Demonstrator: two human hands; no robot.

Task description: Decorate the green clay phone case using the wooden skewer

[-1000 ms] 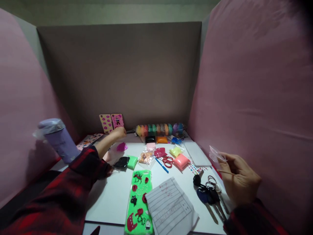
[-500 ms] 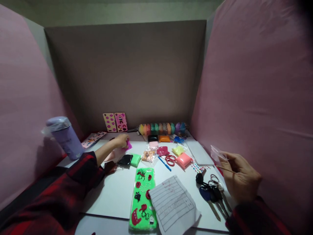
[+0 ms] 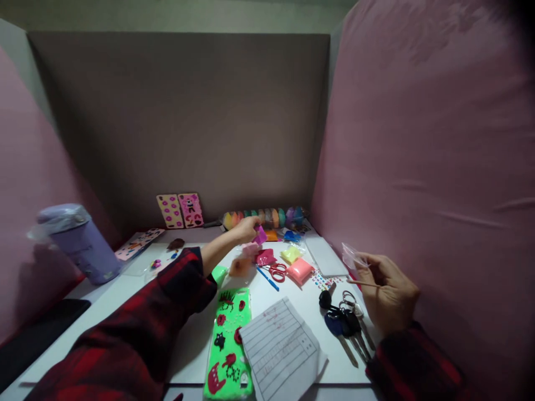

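My left hand reaches across the white table and grips a small magenta clay packet, held just above the other clay packets near the back. My right hand hovers at the right edge over a bunch of keys; it pinches a small clear plastic bag and a thin wooden stick. A green phone case decorated with red and black clay figures lies in front of me, beside a lined paper sheet.
Red scissors, a blue tool and pink, yellow and salmon clay packets lie mid-table. A row of coloured clay tubs and two decorated phone cases stand at the back wall. A purple tumbler stands left. Pink partitions close both sides.
My left hand picked the magenta packet up from the left part of the table and carried it right, toward the other packets. The view shifted right. My right hand has barely moved.
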